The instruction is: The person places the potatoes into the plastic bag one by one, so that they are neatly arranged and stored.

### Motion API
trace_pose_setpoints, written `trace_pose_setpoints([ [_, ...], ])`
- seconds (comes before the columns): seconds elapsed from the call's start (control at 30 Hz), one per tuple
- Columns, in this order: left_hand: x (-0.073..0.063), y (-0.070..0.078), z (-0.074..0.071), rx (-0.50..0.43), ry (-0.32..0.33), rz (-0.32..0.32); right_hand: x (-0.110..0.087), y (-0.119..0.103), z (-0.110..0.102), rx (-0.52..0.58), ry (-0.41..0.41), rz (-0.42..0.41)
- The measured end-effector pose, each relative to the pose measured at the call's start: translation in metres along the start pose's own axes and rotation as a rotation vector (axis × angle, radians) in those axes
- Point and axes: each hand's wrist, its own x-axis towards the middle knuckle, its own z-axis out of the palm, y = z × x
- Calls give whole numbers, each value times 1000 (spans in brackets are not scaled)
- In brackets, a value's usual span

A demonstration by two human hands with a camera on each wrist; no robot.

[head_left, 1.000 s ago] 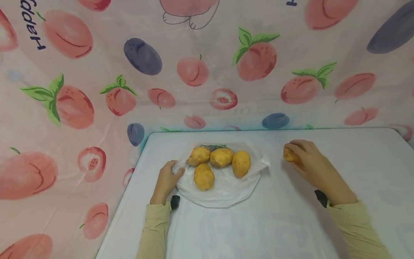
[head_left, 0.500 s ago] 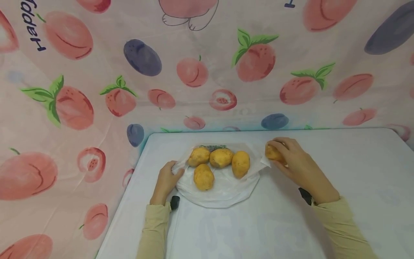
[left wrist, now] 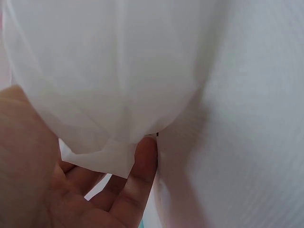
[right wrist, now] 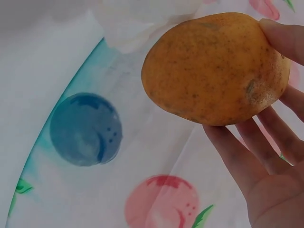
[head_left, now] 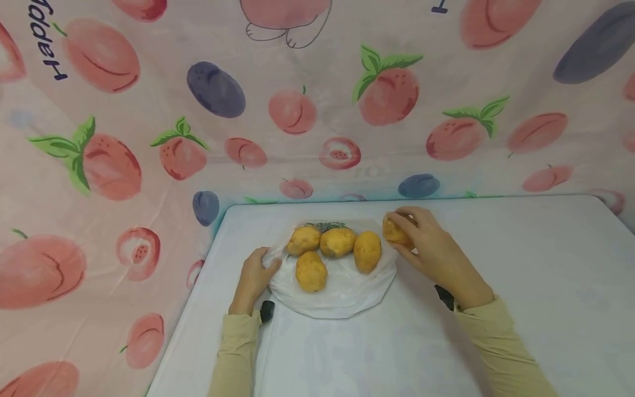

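Observation:
My right hand (head_left: 434, 251) grips a yellow potato (head_left: 398, 229) between thumb and fingers, at the right side of a white plastic bag (head_left: 342, 298). Close up in the right wrist view, the brown-speckled potato (right wrist: 213, 69) sits in the fingertips. Several other potatoes lie on or in the bag: one in front (head_left: 311, 272), the rest in a row behind it, the rightmost potato (head_left: 367, 252) nearest my right hand. At the bag's left edge my left hand (head_left: 254, 275) holds the plastic, whose thin film (left wrist: 104, 85) covers part of the fingers in the left wrist view.
A white table (head_left: 496, 264) lies beneath everything. Behind and to the left hangs a pink cloth (head_left: 238, 55) printed with fruit, meeting the table's back edge. Dark wrist bands (head_left: 267, 311) show at the sleeves.
My right hand has moved left with the potato, from beyond the bag to its right edge. The left hand and the other potatoes stay in place.

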Motion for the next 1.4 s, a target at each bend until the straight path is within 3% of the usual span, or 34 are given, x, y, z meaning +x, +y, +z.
trace_pose_setpoints([
  [0.53,1,-1,-1,4,-11,-3,25,-24,9,57,31,-14],
  [0.8,2,-1,0,0,-7,3,29,-38,26,121,-31,-20],
  [1.4,2,-2,0,-1,-10,-8,36,-60,62,142,-55,-36],
])
